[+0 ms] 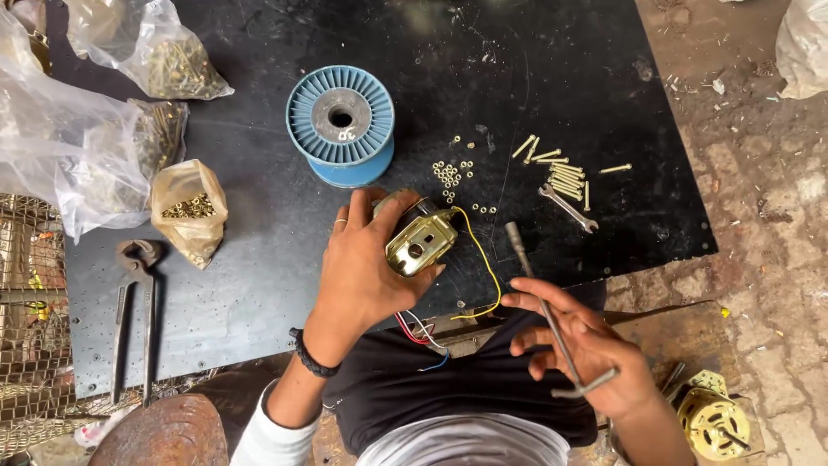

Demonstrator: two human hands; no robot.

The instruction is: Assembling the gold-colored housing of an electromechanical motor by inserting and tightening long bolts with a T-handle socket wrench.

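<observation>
Motor [420, 243] within left hand [362, 267] grip

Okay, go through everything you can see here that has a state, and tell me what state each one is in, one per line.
left hand: gripping the small motor
small motor: held on the board, wires trailing
right hand: holding the socket wrench
socket wrench: lifted, tilted
pincers: lying shut
blue spool: upright, empty
bag of nuts: open

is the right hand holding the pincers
No, the right hand holds a T-handled socket wrench, while the pincers lie untouched on the black board at far left.
</observation>
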